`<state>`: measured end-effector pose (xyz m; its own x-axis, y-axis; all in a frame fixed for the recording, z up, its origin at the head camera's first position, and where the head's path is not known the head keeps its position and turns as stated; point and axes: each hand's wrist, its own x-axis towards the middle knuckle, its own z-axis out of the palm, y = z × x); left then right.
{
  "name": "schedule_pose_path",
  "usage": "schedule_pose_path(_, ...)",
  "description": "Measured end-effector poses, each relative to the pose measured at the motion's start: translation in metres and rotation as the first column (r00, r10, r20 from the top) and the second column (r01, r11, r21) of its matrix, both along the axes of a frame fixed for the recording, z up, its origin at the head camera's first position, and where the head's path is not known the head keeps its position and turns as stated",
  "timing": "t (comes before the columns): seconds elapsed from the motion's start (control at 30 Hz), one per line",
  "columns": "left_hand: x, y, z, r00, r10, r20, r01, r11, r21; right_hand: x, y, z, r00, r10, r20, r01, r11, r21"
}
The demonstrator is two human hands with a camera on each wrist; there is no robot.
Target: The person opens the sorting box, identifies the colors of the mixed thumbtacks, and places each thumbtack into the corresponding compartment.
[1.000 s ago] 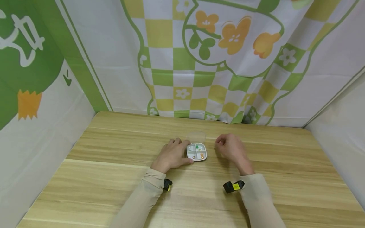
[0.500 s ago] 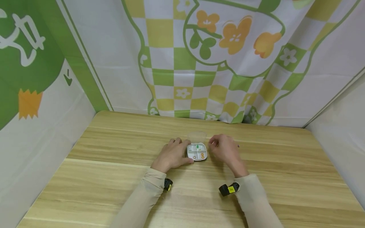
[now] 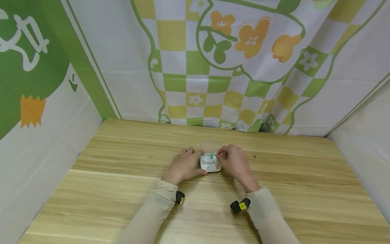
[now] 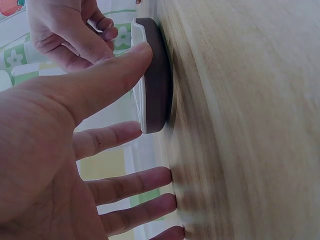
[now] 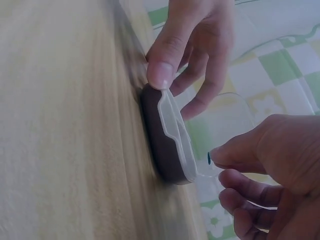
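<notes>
A small pill box [image 3: 205,162] lies on the table with its clear lid [image 3: 210,146] folded back. It has a white inside and dark outer sides [image 4: 157,85]. Its compartments hold orange rings [image 3: 217,167], a green piece [image 3: 211,157] and a little brownish ring [image 3: 208,168]. My left hand [image 3: 182,166] steadies the box between thumb and index finger, its other fingertips down on the wood. At the box's right edge, my right hand [image 3: 234,164] pinches a tiny dark teal piece [image 5: 209,158] between thumb and index finger, close over the back right compartment.
A tiny purple piece [image 3: 255,156] lies on the wooden table [image 3: 304,176], right of my right hand. A checked, flowered cloth [image 3: 195,81] hangs behind the table's back edge. White and green fabric walls stand at both sides.
My right hand has moved left, from beside the box to its right edge, uncovering the purple piece on the table. My left hand and the box stay where they were.
</notes>
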<state>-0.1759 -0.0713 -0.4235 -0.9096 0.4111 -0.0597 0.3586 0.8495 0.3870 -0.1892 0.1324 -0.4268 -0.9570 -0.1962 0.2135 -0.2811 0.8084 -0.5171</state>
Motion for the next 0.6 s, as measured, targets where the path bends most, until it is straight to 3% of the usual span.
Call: schedule_pose_path(0.6, -0.0001, -0.0006, -0.0011, 1.0, -0.003, -0.013, 0.003, 1.0, -0.001, 0.0028, -0.0105, -0.0057, 1.0, 0.022, 0.002, -0.022, 1.0, -0.009)
